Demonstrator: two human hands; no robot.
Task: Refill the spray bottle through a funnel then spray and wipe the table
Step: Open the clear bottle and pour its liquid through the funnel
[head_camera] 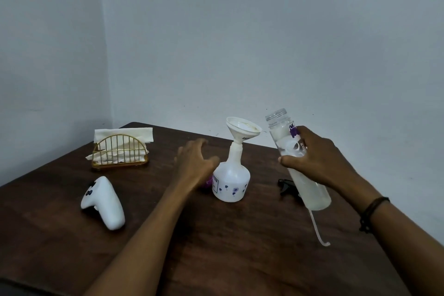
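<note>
A white spray bottle point(231, 179) with small flower prints stands uncapped on the dark wooden table point(216, 247). A white funnel point(242, 131) sits in its neck. My right hand point(314, 160) grips a tall clear bottle point(310, 190) of cloudy liquid, open-topped and tilted slightly left, just right of the funnel. My left hand point(194, 163) hovers left of the spray bottle with fingers spread and relaxed, holding nothing. The black spray head point(286, 186) lies behind the clear bottle, its white tube point(317, 228) trailing toward me.
A gold wire holder with paper napkins point(121, 150) stands at the back left. A white controller point(103, 203) lies at the left. A purple object point(208, 182) is mostly hidden behind my left hand. Walls close off the back and left.
</note>
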